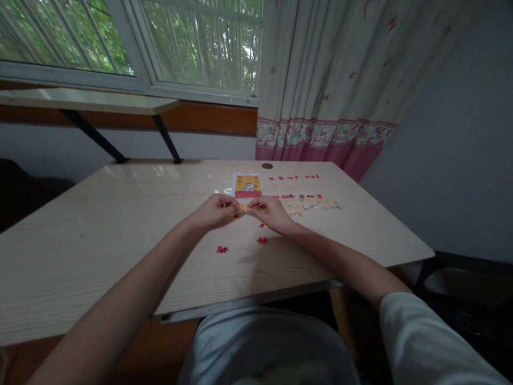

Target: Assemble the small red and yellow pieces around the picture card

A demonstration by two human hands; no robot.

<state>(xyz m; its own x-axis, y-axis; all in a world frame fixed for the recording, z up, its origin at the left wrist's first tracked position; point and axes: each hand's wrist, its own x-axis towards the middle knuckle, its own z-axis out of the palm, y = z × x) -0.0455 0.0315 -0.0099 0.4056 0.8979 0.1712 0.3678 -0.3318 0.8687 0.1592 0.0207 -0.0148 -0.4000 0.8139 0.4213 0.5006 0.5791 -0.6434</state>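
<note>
Small yellow jigsaw puzzle pieces (243, 208) are pinched between my two hands, just in front of the picture card. My left hand (218, 210) has its fingertips closed on the left side of them. From the right, my right hand (269, 211) grips them with thumb and fingers. The reference picture card (247, 186) shows a white cartoon figure on yellow and red. Nearer to me lie a red puzzle piece (222, 249) and another red piece (262, 240). How the held pieces fit together is too small to tell.
Rows of loose red, yellow and white pieces (312, 206) spread right of my hands. More red pieces (294, 177) lie farther back. The wooden table (120, 230) has a round cable hole (267, 166) and a raised shelf (100, 101) at back left. A curtain (320, 107) hangs behind.
</note>
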